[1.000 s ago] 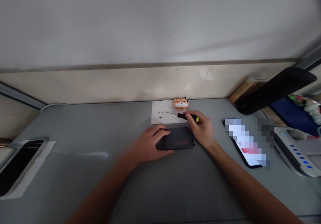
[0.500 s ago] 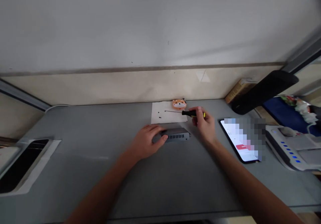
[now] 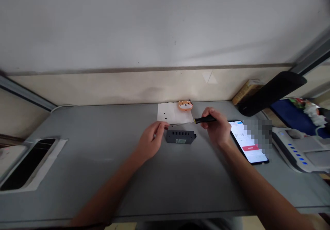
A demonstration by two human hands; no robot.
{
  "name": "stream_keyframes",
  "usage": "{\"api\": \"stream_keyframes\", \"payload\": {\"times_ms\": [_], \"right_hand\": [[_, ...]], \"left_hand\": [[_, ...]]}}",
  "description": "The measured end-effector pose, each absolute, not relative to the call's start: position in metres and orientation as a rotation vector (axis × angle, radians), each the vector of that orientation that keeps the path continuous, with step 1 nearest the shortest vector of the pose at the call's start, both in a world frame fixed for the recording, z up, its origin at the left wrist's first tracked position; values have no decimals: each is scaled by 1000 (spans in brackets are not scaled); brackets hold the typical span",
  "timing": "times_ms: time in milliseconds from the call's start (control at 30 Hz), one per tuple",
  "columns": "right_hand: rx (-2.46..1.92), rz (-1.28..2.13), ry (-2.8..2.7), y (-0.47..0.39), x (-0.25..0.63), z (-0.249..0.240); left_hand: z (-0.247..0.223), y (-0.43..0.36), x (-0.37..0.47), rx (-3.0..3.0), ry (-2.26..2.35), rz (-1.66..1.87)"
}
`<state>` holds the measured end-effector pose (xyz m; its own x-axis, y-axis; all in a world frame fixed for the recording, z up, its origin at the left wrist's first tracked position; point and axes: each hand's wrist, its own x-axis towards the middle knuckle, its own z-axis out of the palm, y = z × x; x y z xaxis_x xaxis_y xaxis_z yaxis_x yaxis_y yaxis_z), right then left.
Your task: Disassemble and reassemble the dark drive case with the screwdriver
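My right hand (image 3: pixel 218 125) grips the black handle of a screwdriver (image 3: pixel 205 119), its thin shaft pointing left. At the shaft's tip, the fingertips of my left hand (image 3: pixel 151 141) are pinched together; whatever is between them is too small to make out. Just below the shaft, a small dark grey box (image 3: pixel 181 137) rests on the desk, with a row of vent slots and a pale label facing me. Behind it lies a white sheet of paper (image 3: pixel 170 112) bearing a few tiny dark pieces, probably screws.
An orange animal-faced case (image 3: pixel 185 105) sits on the paper's far right corner. To the right are a lit phone (image 3: pixel 249 142), a white power strip (image 3: pixel 291 149), a black cylinder (image 3: pixel 273 92) and a book (image 3: pixel 247 92). A dark phone (image 3: pixel 29 163) lies at the left.
My left hand has let go of the box and moved to the screwdriver's tip. The screwdriver has come back toward me from over the paper. The box now shows its label side.
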<state>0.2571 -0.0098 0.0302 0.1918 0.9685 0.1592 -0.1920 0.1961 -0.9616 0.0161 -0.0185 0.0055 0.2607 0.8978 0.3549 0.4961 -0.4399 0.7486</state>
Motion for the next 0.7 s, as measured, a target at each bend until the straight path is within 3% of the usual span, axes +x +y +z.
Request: {"api": "stream_keyframes", "payload": {"times_ms": [233, 700], "right_hand": [[-981, 1105, -1140, -14, 251, 32], [-941, 1151, -1096, -15, 248, 33]], "left_hand": [[11, -16, 11, 2377, 1032, 1374], [13, -18, 2, 2746, 851, 1324]]}}
